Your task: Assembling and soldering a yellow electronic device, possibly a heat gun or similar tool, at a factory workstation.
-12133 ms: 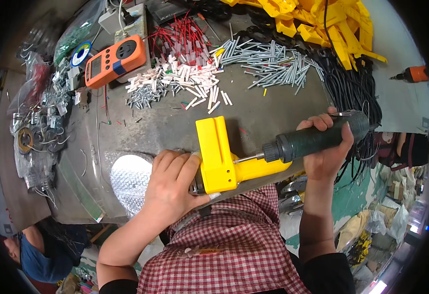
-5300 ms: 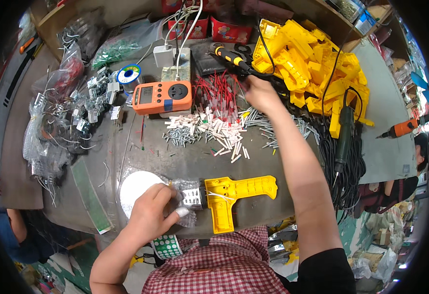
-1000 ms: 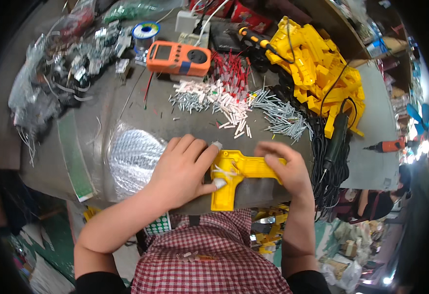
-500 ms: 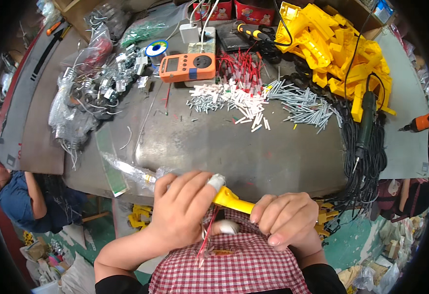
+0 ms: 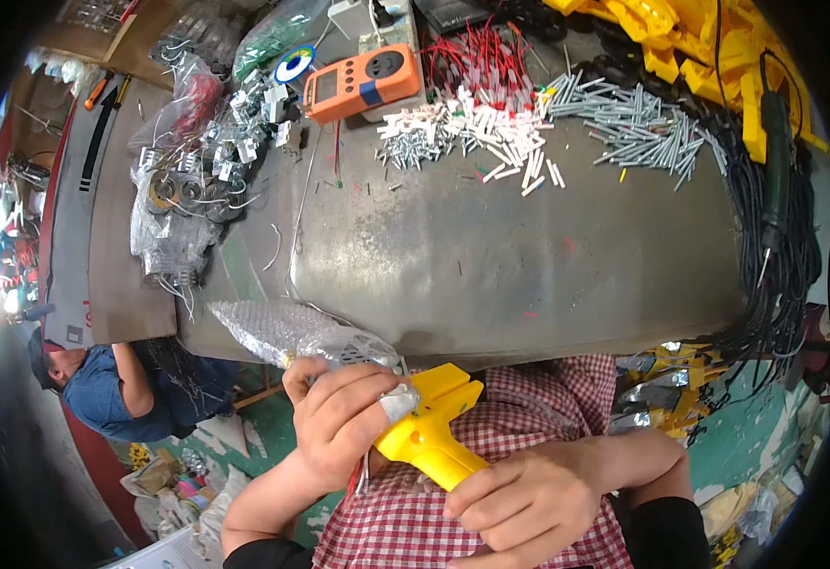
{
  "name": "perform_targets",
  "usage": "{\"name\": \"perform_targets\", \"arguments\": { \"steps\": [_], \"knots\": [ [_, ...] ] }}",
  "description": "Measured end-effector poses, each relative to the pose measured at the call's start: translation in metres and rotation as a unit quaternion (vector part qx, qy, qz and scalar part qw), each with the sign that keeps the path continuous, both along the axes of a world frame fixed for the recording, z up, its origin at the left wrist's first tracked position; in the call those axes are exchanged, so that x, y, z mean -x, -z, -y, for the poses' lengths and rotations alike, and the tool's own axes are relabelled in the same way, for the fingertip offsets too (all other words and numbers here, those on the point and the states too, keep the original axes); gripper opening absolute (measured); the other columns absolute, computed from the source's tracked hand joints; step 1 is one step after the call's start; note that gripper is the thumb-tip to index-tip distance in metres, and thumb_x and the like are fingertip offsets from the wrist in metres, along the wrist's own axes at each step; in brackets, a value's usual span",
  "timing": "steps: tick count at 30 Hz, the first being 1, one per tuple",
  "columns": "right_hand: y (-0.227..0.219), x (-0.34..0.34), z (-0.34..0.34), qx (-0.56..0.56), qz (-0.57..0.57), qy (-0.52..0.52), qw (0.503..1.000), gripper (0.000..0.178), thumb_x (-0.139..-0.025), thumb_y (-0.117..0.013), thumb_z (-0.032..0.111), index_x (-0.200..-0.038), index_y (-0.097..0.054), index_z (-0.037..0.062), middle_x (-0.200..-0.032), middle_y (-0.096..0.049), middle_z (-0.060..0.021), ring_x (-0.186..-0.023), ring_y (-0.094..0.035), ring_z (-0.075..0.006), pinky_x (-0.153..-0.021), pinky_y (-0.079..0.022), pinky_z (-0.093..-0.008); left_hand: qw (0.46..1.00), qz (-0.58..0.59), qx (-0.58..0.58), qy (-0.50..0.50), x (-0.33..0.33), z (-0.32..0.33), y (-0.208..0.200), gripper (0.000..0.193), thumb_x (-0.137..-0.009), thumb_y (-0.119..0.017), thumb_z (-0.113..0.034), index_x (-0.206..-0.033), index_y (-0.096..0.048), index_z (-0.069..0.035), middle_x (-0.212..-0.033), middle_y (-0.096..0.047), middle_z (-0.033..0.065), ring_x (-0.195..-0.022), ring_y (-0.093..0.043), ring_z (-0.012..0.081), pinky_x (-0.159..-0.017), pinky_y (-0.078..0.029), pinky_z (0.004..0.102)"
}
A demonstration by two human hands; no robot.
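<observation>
Both left hand (image 5: pixel 344 412) and right hand (image 5: pixel 534 503) clasp a yellow pistol-grip housing (image 5: pixel 434 427), fingers curled, by the tabletop (image 5: pixel 510 256)'s near edge.

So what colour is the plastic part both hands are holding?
The plastic part is bright yellow, showing best in the head view.

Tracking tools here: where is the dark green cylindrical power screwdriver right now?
In the head view, the screwdriver is at the far right, over the black bundled cables, tip toward the lower edge, beside the yellow plastic shells.
</observation>
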State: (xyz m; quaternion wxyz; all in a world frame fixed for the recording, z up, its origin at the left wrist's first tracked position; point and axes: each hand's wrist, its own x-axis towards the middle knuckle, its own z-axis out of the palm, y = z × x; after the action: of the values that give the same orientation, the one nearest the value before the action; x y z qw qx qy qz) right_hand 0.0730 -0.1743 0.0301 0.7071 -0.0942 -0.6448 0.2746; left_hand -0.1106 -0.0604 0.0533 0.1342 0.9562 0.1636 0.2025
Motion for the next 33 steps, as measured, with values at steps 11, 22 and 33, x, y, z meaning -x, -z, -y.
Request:
{"name": "perform_targets", "arguments": {
  "steps": [11,22,33],
  "knots": [
    [0.004,-0.023,-0.003,0.065,0.03,-0.028,0.997,0.012,-0.084,-0.063,0.002,-0.093,-0.07,-0.0027,-0.072,-0.057,-0.0069,-0.072,-0.06,-0.0206,-0.081,-0.053,-0.0383,0.999,-0.009,-0.041,0.02,-0.019,-0.01,0.002,0.043,-0.068,-0.064,-0.015,-0.106,-0.06,0.003,-0.09,-0.061,0.013,-0.079,-0.06,0.0281,-0.075,-0.046,0.0411],
    [0.051,-0.096,-0.025,0.57,-0.103,0.278,0.766,0.015,-0.086,-0.058,0.003,-0.101,-0.06,-0.0001,-0.083,-0.061,-0.0083,-0.079,-0.059,-0.022,-0.086,-0.049,-0.0414,0.937,0.024,0.347,0.026,-0.091,-0.063,0.057,0.024,-0.081,-0.065,-0.004,-0.103,-0.059,0.001,-0.108,-0.059,0.0146,-0.097,-0.059,0.0226,-0.082,-0.049,0.0313],
    [0.037,-0.055,-0.051,0.35,0.445,0.42,0.709,0.012,-0.072,-0.071,0.012,-0.08,-0.063,0.0087,-0.083,-0.056,-0.0007,-0.085,-0.051,-0.0203,-0.076,-0.033,-0.0374,0.937,0.102,0.333,-0.04,-0.081,-0.057,0.053,0.017,-0.078,-0.067,0.0,-0.094,-0.062,0.001,-0.083,-0.061,0.0104,-0.072,-0.061,0.024,-0.063,-0.049,0.0311]
  ]
}}
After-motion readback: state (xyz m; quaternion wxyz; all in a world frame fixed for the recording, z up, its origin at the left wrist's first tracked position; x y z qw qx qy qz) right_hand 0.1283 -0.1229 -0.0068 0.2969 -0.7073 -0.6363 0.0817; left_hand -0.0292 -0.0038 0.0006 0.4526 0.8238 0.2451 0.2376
